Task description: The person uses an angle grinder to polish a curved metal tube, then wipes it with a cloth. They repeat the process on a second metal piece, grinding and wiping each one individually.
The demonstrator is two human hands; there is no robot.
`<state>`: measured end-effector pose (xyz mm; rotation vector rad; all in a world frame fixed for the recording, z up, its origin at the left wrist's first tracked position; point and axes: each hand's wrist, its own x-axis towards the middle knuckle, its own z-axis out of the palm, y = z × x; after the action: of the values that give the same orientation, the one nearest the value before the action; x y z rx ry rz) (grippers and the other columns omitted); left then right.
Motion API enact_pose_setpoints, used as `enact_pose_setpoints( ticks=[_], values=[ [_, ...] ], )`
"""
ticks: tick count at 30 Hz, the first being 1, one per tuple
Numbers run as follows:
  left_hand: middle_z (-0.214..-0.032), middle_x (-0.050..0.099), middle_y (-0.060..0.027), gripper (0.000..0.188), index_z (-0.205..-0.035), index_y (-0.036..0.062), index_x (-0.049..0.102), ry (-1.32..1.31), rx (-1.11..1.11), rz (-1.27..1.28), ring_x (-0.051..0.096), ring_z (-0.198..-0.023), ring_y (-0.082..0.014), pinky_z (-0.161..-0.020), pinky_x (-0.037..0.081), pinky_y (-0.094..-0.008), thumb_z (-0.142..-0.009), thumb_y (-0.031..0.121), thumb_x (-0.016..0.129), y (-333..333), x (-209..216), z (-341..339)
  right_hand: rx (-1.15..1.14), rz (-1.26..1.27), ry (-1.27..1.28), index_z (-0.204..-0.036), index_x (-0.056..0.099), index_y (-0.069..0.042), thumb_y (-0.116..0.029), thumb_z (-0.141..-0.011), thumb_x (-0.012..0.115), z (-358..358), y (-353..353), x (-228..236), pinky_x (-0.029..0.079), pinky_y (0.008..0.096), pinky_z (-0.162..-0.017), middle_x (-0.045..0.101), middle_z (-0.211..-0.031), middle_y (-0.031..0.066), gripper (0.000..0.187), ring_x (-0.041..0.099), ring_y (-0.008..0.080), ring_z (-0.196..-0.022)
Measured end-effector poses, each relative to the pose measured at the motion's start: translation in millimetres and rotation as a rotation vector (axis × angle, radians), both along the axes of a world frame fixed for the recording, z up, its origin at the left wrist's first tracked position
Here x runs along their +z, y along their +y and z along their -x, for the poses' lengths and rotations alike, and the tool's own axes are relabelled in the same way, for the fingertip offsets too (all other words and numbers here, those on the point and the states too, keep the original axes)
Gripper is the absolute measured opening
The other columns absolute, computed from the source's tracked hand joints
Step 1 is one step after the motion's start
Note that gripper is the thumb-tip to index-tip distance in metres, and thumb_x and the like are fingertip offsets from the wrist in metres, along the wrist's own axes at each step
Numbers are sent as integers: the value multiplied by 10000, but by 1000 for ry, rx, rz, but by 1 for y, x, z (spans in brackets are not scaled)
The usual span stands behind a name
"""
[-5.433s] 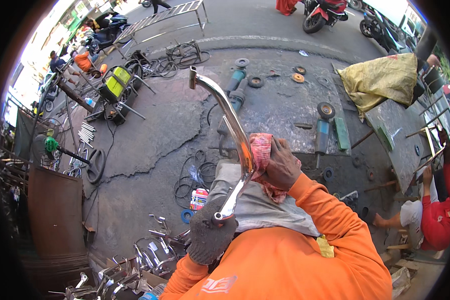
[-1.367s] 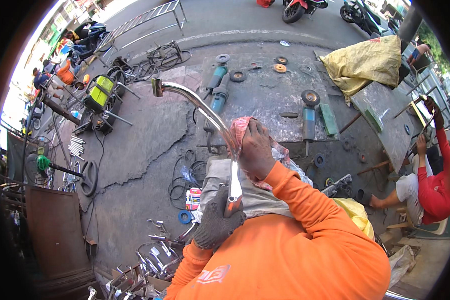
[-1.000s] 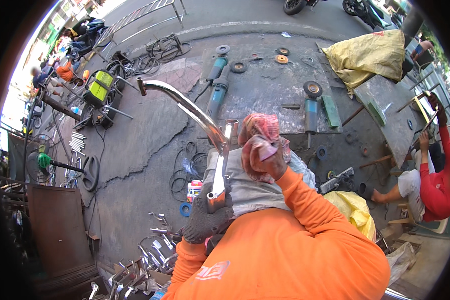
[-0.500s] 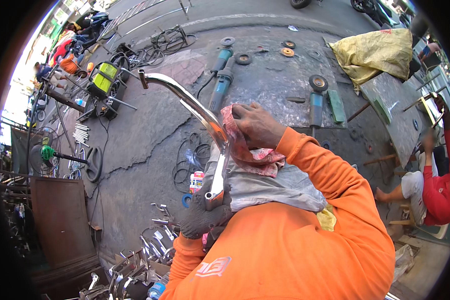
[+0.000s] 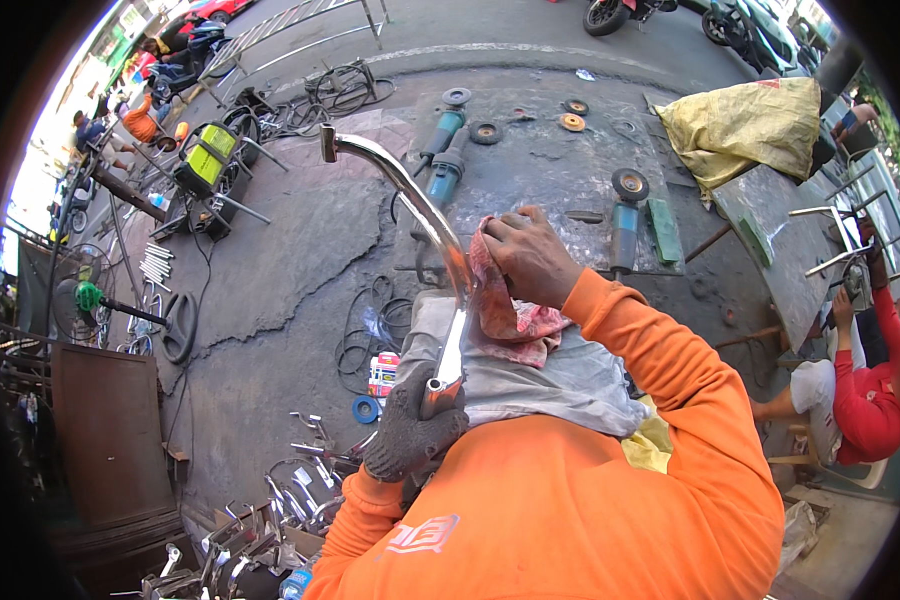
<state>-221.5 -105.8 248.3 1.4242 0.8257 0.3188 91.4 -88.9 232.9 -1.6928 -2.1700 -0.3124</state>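
A shiny, bent chrome metal tube (image 5: 417,200) rises from my lap, its curved far end leaning away to the left. My left hand (image 5: 410,435), in a dark grey glove, is closed round the tube's near end, where the open bore shows. In my bare right hand (image 5: 532,258) is a red and pink cloth (image 5: 498,295), pinched by the fingers and held against the tube's middle. The loose part of the cloth hangs over the grey fabric (image 5: 600,385) on my lap.
Angle grinders (image 5: 625,235) and abrasive wheels (image 5: 572,122) lie ahead on a worn board. Several chrome parts (image 5: 305,490) are heaped at lower left. A yellow-green machine (image 5: 207,160) stands farther left. A co-worker in red (image 5: 870,400) sits at right, beside a tilted table (image 5: 785,240).
The tube's far end has swung a little to the right. My right hand and the cloth have shifted slightly right and nearer to me. At right, the co-worker's hands and metal frame have moved.
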Motion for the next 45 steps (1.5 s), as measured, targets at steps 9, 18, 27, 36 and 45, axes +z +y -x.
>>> enact_pose_setpoints(
  ticks=[9,18,27,36,45],
  values=[
    [-943,668,-144,412,-1119,7,632,-41,-49,-22,642,-854,-254,-792,511,-406,-762,150,779,4,-1,4,13,499,1733,-1336,642,-6,-320,-1120,504,-25,-25,-23,503,330,-1017,706,-1257,79,405,674,240,-1120],
    [-1011,706,-109,433,-1217,5,652,-20,3,-41,675,-901,-236,-850,533,-379,-802,73,758,-2,1,14,65,156,1085,-1374,597,-21,-206,-1101,553,30,-41,-82,511,315,-988,681,-1241,71,333,655,172,-1106],
    [-1028,662,-40,529,-1286,9,616,-97,62,255,643,-927,-148,-798,545,-305,-781,-82,743,6,3,31,360,-55,2288,-1419,602,1,-377,-1101,445,-47,-93,5,445,452,-1154,660,-1378,142,519,592,267,-1329],
    [-1015,669,-47,542,-1295,7,613,-133,73,305,639,-899,-137,-777,536,-297,-783,-63,776,7,1,32,-319,-316,75,-1291,674,-134,-375,-855,808,-33,-99,-81,462,491,-1084,690,-1240,102,516,635,302,-1205],
    [-887,687,-83,257,-1026,-8,680,-35,98,-45,662,-811,-176,-745,544,-334,-798,23,797,-18,-4,40,99,143,814,-1307,600,-101,-294,-846,818,-3,-64,2,447,374,-1034,618,-1274,71,545,559,195,-1179]
  ],
)
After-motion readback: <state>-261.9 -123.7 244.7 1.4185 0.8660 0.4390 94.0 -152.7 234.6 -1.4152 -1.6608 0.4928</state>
